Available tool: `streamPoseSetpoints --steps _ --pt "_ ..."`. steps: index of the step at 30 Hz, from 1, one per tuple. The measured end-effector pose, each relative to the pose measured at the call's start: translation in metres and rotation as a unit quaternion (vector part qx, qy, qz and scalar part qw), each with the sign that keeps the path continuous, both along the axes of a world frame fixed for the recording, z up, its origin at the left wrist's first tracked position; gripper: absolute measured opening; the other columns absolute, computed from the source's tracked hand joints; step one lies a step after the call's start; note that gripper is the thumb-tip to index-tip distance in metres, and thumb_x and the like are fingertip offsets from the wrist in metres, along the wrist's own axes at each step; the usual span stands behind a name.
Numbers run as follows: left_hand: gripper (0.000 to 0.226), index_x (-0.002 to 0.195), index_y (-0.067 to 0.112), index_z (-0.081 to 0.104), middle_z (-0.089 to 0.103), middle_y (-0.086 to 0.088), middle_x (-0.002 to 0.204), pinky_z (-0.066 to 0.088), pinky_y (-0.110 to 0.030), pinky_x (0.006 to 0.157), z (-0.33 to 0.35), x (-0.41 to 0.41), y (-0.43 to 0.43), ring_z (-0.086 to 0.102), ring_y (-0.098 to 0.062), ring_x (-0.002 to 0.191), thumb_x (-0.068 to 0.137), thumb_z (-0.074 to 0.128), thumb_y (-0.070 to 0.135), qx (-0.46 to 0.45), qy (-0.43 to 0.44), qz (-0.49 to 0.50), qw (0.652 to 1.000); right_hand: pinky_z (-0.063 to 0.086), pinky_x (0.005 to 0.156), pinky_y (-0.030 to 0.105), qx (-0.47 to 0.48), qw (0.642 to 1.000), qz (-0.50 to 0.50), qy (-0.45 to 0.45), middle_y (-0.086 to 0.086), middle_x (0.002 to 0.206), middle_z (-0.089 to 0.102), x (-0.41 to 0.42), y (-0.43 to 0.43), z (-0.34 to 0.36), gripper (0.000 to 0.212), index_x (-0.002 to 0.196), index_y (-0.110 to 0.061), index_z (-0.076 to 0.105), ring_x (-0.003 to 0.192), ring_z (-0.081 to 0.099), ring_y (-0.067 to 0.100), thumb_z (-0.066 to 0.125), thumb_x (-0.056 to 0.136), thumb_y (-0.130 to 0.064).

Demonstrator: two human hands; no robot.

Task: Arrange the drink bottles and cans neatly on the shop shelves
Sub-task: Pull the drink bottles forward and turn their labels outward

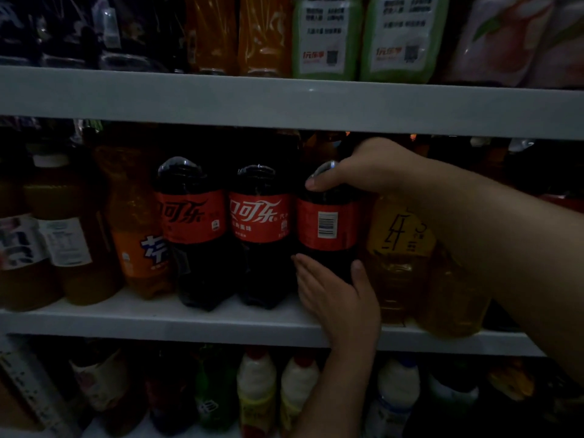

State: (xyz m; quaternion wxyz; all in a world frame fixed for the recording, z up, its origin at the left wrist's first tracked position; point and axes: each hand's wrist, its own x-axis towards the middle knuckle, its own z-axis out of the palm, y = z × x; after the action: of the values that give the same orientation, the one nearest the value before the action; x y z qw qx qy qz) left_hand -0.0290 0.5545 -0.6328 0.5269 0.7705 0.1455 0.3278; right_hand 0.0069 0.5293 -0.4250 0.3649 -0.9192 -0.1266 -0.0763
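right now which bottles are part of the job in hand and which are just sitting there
In hand: barcode-out cola bottle, right hand on its shoulder, left hand round its lower body.
Just sitting: two logo-forward cola bottles, orange soda bottle, yellow bottle, green bottles above, white bottles below.

A dim shop shelf (126, 320) is seen close up. A cola bottle (327, 229) stands upright on it, barcode turned outward, and is held by two hands. Its shoulder is gripped from above by the right hand (363, 169), whose arm reaches in from the right; its lower body is cupped by the left hand (335, 298), thumb on the right side. Just to its left a middle cola (259, 229) and a left cola (192, 229) are lined up, logos facing out. An orange soda (136, 241) is set beside them, and a yellow bottle (398, 248) stands at the right. Green bottles (325, 36) are seen on the shelf above, white bottles (256, 384) below.
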Motion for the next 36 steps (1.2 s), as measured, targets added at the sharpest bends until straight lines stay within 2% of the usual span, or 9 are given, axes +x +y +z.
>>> streamPoseSetpoints --steps 4,9,13,17,19,22,26,32,36 --pt "0.108 0.151 0.011 -0.007 0.000 -0.010 0.157 0.014 -0.043 0.116 0.007 0.006 -0.005 0.011 -0.027 0.142 0.077 0.035 0.078 -0.030 -0.002 0.026 0.999 0.038 0.041 0.018 -0.078 0.996 -0.032 -0.040 -0.012 0.070 0.058 0.001 0.004 -0.001 0.057 0.072 -0.028 0.059 0.063 0.054 0.005 0.080 0.040 -0.070" --pt "0.098 0.150 0.017 0.019 0.029 -0.008 0.144 0.028 -0.040 0.109 0.002 0.014 0.007 0.031 -0.026 0.130 0.075 0.061 0.064 -0.052 -0.029 0.075 0.995 0.039 0.048 0.023 -0.170 0.978 -0.084 -0.084 -0.005 0.071 0.057 0.006 0.009 -0.011 0.074 0.074 -0.022 0.057 0.063 0.055 0.014 0.055 0.047 -0.090" --pt "0.086 0.142 0.011 0.035 0.043 -0.007 0.138 0.030 -0.032 0.104 -0.004 0.010 0.018 0.039 -0.022 0.128 0.078 0.054 0.064 -0.020 -0.074 0.083 0.994 0.043 0.051 0.024 -0.137 0.987 -0.064 -0.059 -0.005 0.074 0.058 0.006 0.005 -0.007 0.061 0.073 -0.023 0.057 0.066 0.056 0.013 0.059 0.056 -0.082" --pt "0.083 0.148 0.005 0.026 0.042 -0.013 0.143 0.036 -0.040 0.105 -0.005 0.006 0.024 0.041 -0.027 0.129 0.088 0.049 0.058 0.109 -0.010 0.090 0.990 0.049 0.054 0.024 -0.070 0.997 0.003 -0.042 -0.004 0.079 0.063 0.005 -0.014 -0.001 0.042 0.078 -0.023 0.065 0.070 0.060 0.010 0.070 0.065 -0.063" --pt "0.093 0.150 0.004 0.013 0.035 -0.016 0.147 0.032 -0.041 0.108 -0.003 0.002 0.022 0.037 -0.029 0.133 0.087 0.046 0.064 0.142 0.014 0.074 0.987 0.053 0.066 0.027 -0.060 0.997 0.020 -0.045 -0.005 0.088 0.065 0.007 -0.017 -0.001 0.048 0.091 -0.026 0.066 0.078 0.060 0.010 0.071 0.063 -0.065" --pt "0.113 0.150 0.006 0.010 0.032 -0.014 0.147 0.029 -0.041 0.109 0.003 0.004 0.025 0.032 -0.027 0.133 0.073 0.050 0.078 0.144 0.041 0.057 0.987 0.044 0.055 0.022 -0.107 0.991 -0.015 -0.077 -0.007 0.078 0.057 0.010 -0.013 -0.006 0.051 0.078 -0.027 0.059 0.070 0.053 0.008 0.062 0.064 -0.075" --pt "0.106 0.147 0.009 0.023 0.037 -0.009 0.137 0.037 -0.037 0.101 0.004 0.008 0.037 0.034 -0.023 0.124 0.070 0.067 0.066 0.155 0.027 0.062 0.986 0.043 0.052 0.024 -0.122 0.986 -0.055 -0.098 -0.005 0.077 0.056 0.013 -0.008 -0.004 0.060 0.081 -0.026 0.059 0.067 0.051 0.009 0.059 0.058 -0.082" --pt "0.089 0.149 0.006 0.022 0.049 -0.014 0.137 0.034 -0.034 0.103 -0.003 0.007 0.048 0.040 -0.026 0.128 0.084 0.064 0.050 0.163 -0.014 0.004 0.987 0.054 0.078 0.036 -0.151 0.975 -0.076 -0.144 0.001 0.106 0.064 0.018 -0.003 -0.012 0.091 0.112 -0.029 0.062 0.090 0.059 0.020 0.036 0.054 -0.094" --pt "0.065 0.142 0.004 0.040 0.048 -0.015 0.141 0.044 -0.041 0.101 -0.012 -0.004 0.041 0.048 -0.029 0.127 0.088 0.066 0.028 0.127 -0.072 0.051 0.988 0.042 0.069 0.029 -0.207 0.969 -0.053 -0.129 0.006 0.103 0.059 0.019 0.001 -0.011 0.080 0.109 -0.021 0.061 0.087 0.053 0.022 0.036 0.068 -0.085"
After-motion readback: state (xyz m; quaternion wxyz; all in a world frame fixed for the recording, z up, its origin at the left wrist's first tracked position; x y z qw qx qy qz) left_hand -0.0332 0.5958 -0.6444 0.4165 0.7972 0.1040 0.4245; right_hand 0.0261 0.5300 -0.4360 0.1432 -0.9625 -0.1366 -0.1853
